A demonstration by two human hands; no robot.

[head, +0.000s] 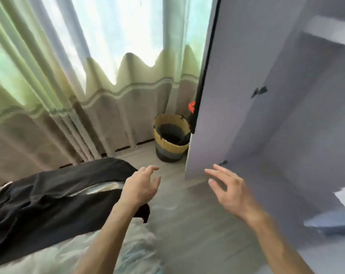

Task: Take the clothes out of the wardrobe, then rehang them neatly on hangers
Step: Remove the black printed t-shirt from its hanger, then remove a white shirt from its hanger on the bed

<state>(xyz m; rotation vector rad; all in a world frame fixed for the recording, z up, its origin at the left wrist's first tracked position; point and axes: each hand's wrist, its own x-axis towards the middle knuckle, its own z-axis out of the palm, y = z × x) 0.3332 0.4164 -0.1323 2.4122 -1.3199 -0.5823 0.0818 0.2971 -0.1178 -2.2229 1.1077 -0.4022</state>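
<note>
I see both hands held out in front of me, in the air above the floor. The left hand has its fingers loosely spread and a little bent, and it holds nothing. The right hand is the same, fingers apart and relaxed, nothing in it, just before the lower edge of the open wardrobe door. The black garment lies crumpled on the bed at my left, its edge under the left forearm. A pale strip shows in one fold; I cannot tell what it is. Near the curtain, beside the door, stands a woven basket. The picture is blurred on the wardrobe side
</note>
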